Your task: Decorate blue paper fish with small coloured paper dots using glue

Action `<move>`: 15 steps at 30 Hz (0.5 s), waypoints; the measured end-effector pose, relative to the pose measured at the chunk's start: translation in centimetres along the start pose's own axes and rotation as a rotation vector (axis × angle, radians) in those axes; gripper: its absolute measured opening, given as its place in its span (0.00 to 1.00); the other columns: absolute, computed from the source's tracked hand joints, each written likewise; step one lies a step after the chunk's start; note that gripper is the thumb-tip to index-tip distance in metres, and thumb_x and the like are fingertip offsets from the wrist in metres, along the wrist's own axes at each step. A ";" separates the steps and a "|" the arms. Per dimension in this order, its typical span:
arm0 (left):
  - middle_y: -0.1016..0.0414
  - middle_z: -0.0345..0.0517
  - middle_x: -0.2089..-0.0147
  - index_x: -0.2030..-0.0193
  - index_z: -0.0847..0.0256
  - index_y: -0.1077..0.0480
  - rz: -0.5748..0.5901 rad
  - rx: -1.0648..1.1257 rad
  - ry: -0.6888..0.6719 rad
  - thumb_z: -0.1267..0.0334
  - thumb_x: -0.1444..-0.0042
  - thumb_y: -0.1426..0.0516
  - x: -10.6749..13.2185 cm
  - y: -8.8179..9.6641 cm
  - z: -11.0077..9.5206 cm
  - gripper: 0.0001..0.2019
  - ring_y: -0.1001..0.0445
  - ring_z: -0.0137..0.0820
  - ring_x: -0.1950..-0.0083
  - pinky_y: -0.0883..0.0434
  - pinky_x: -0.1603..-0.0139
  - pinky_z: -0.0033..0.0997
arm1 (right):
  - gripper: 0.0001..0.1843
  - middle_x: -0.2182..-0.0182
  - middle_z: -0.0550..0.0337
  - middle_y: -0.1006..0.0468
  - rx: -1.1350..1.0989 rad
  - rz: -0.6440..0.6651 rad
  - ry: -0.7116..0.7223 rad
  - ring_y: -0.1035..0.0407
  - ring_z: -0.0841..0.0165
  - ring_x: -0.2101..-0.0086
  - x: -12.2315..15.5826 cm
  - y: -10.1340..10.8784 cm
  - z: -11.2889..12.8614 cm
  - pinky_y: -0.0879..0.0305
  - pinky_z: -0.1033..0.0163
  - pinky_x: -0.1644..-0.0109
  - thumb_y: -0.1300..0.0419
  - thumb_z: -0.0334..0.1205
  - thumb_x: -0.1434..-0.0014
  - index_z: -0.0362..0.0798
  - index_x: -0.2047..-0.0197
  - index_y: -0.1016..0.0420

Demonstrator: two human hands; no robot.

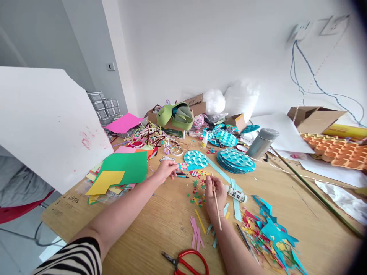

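My left hand (167, 170) reaches to the middle of the table, its fingers closed at the edge of a small paper cutout (183, 166) with coloured triangles. Just behind the cutout lies a turquoise scaled paper disc (196, 159). My right hand (215, 196) is closed around a thin wooden stick (217, 210), which slants down over the wrist. Left of this hand are small red, green and yellow paper pieces (197, 200). A white glue tube (237, 194) lies on its side to its right. Small fish-shaped cutouts (204, 173) sit between the hands.
Red-handled scissors (189, 261) lie at the front edge. Turquoise scraps (276, 231) cover the right front. Stacked turquoise discs (236, 160) and a grey flask (262, 143) stand behind. Coloured sheets (126, 166) lie left; a long green stick (315, 191) crosses the right.
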State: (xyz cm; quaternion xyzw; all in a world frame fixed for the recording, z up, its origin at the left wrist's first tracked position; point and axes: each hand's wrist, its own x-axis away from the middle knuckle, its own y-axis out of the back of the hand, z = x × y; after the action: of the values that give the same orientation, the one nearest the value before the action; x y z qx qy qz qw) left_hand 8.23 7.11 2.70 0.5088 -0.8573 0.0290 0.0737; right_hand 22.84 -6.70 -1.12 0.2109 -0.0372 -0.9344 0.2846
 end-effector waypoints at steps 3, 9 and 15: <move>0.27 0.42 0.73 0.70 0.68 0.29 -0.018 -0.087 0.009 0.65 0.48 0.38 -1.7 0.5 -0.8 0.07 0.33 0.20 0.82 0.42 0.86 0.18 | 0.22 0.73 0.57 0.27 -0.023 0.005 0.018 0.34 0.65 0.71 0.0 0.0 -0.2 0.40 0.61 0.65 0.47 0.57 0.42 0.45 0.65 0.29; 0.27 0.43 0.70 0.67 0.69 0.30 0.001 -0.200 0.047 0.66 0.44 0.41 -4.9 -0.2 -1.3 0.06 0.33 0.19 0.79 0.38 0.81 0.18 | 0.20 0.71 0.57 0.26 -0.032 0.003 0.066 0.33 0.65 0.69 -0.1 -0.3 -0.9 0.40 0.60 0.62 0.47 0.55 0.41 0.46 0.65 0.30; 0.30 0.50 0.50 0.48 0.65 0.34 0.068 -0.277 0.115 0.59 0.39 0.45 -6.9 -2.1 -1.2 0.15 0.27 0.34 0.55 0.27 0.56 0.40 | 0.20 0.72 0.57 0.25 -0.046 0.000 0.055 0.33 0.65 0.70 -0.2 -0.4 -0.8 0.40 0.61 0.64 0.48 0.56 0.42 0.46 0.67 0.30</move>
State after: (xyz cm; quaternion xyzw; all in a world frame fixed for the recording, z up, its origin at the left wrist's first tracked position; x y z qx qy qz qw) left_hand 13.44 12.25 2.79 0.4620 -0.8641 -0.0580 0.1913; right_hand 23.12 -6.18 -1.87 0.2296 -0.0079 -0.9289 0.2905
